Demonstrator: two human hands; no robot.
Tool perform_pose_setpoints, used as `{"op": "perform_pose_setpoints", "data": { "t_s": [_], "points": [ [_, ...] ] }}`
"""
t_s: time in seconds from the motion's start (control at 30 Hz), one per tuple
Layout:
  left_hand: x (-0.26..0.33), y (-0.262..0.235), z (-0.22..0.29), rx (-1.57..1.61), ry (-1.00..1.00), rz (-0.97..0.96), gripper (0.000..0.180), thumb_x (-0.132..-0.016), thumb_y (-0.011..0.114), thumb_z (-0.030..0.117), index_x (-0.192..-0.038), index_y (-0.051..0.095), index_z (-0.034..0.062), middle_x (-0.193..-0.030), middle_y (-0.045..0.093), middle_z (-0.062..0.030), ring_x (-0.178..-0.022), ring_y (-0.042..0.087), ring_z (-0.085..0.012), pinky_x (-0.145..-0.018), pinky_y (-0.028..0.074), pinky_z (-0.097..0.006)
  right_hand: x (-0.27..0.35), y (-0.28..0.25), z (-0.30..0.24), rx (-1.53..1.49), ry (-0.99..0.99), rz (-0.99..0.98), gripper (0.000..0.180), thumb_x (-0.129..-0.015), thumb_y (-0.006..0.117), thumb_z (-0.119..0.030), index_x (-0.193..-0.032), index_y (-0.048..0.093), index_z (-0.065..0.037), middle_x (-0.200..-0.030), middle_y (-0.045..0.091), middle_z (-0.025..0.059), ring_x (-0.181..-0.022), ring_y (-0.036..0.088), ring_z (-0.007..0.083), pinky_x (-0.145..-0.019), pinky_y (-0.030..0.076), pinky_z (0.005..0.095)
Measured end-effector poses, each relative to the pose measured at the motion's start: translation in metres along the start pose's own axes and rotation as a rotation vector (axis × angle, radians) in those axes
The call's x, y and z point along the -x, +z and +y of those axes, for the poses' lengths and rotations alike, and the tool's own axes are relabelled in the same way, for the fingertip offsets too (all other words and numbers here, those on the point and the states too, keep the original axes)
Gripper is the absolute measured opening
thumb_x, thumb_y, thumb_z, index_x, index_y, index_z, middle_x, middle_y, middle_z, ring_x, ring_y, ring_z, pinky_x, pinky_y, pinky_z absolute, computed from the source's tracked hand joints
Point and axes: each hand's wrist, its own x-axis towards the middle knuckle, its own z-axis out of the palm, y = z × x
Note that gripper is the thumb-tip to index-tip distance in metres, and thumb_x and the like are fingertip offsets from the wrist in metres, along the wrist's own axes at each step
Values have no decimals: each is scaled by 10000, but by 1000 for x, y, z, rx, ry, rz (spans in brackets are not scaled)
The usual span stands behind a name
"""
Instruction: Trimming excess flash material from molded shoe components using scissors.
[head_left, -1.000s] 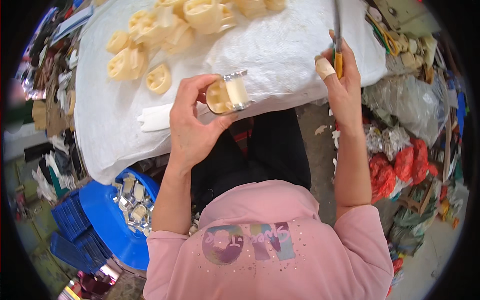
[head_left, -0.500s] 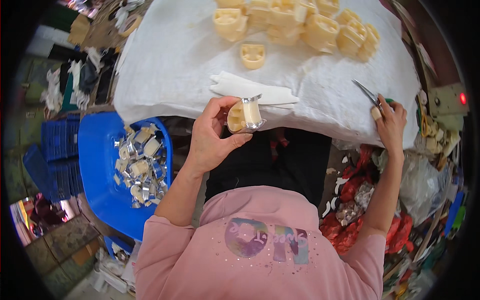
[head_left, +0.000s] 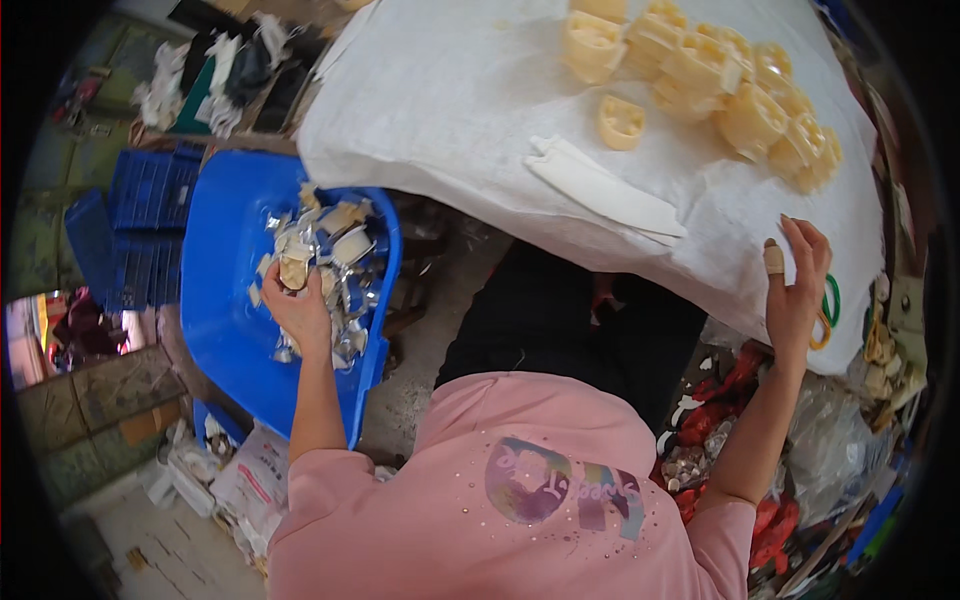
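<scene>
Over the blue plastic tub (head_left: 225, 330) on the left, my left hand (head_left: 303, 315) pinches a cream, cup-shaped molded piece (head_left: 293, 273) with a silvery edge. Below and around it lies a heap of similar cream and silver pieces (head_left: 350, 245). My right hand (head_left: 797, 285) rests at the right front of the white-covered table (head_left: 450, 110), fingers stretched and apart, holding nothing that shows. Its thumb wears a tan bandage (head_left: 774, 258). Green and orange loops (head_left: 830, 295) lie beside this hand; whether they are handles I cannot tell.
A pile of cream molded pieces (head_left: 755, 110) covers the table's far right, with a single one (head_left: 621, 122) apart from it. White flat strips (head_left: 605, 190) lie near the front edge. Blue crates (head_left: 155, 230) stand left of the tub; red and clear bags (head_left: 835, 410) crowd the floor at right.
My left hand has carried the cream and silver piece from the table's front edge left to the tub. My right hand has let go of the scissors, which no longer show. The view has shifted left.
</scene>
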Motion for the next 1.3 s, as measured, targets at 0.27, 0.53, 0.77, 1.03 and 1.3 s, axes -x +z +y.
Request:
{"op": "perform_pose_setpoints", "data": {
  "t_s": [0.27,0.53,0.77,1.03,1.3],
  "points": [
    [15,-7,7,-458,-180,63,610,-751,664,185,-1304,424,95,-1274,372,-203,-1198,324,-364,-1014,250,-499,-19,15,-34,-127,-63,14,309,-844,636,-71,-1150,596,-76,-1147,532,121,-1077,516,280,-924,416,364],
    [21,52,95,-27,222,-213,428,-769,620,67,-1179,516,3,-1168,493,-159,-1113,458,-312,-976,348,-379,-25,49,-92,-331,-250,-90,224,-760,679,-66,-964,603,-16,-1012,556,121,-968,513,302,-840,433,376],
    [51,93,168,276,642,-431,365,-717,625,-15,-1077,571,11,-1074,553,-149,-1009,527,-290,-877,417,-360,-35,78,-122,-383,-261,-207,206,-722,706,-114,-838,582,1,-959,538,127,-933,511,294,-804,449,386],
    [60,109,181,393,629,-508,360,-638,679,-36,-983,615,44,-1007,554,-119,-959,515,-288,-840,398,-372,-49,80,-118,-314,-235,-363,73,-733,586,1,-800,582,28,-882,526,158,-856,553,318,-737,474,399],
    [55,120,196,455,702,-529,257,-710,624,-34,-961,620,21,-994,592,-144,-940,565,-281,-815,460,-348,-51,82,-111,-417,-146,-376,177,-702,522,70,-860,570,7,-894,529,152,-858,550,353,-748,452,411]
  ]
}}
